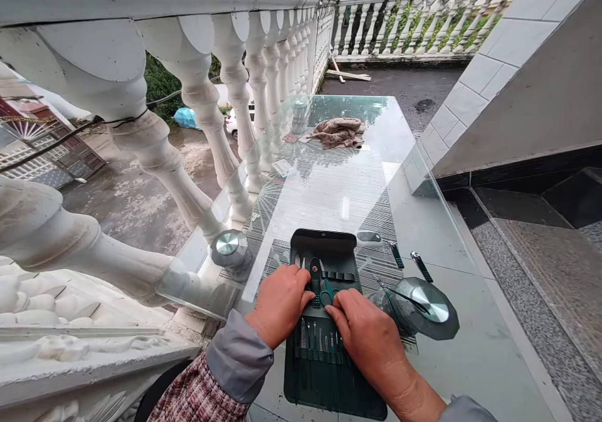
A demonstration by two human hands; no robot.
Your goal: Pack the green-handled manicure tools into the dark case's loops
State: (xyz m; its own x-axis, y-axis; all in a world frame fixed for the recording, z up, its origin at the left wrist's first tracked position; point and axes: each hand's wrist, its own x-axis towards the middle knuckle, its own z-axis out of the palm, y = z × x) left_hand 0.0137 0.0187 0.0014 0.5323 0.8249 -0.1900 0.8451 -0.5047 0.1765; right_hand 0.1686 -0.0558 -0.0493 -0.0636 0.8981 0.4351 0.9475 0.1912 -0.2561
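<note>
In the right grip (pixel 369 328), pinched thumb to finger, held green scissors (pixel 327 292) by the handles, over the open green case (pixel 336 381) on the glass bench (pixel 414 202). Curled the left grip (pixel 282 300) beside a dark strap (pixel 315 270); could not tell whether closed on anything. Judged work partway along, with slim tools (pixel 320 338) already tucked into the case's lower loops (pixel 320 355), but two nail clippers (pixel 421 266) and a plier-like tool (pixel 408 298) left outside, to the right. Could not tell whether filling or emptying.
</note>
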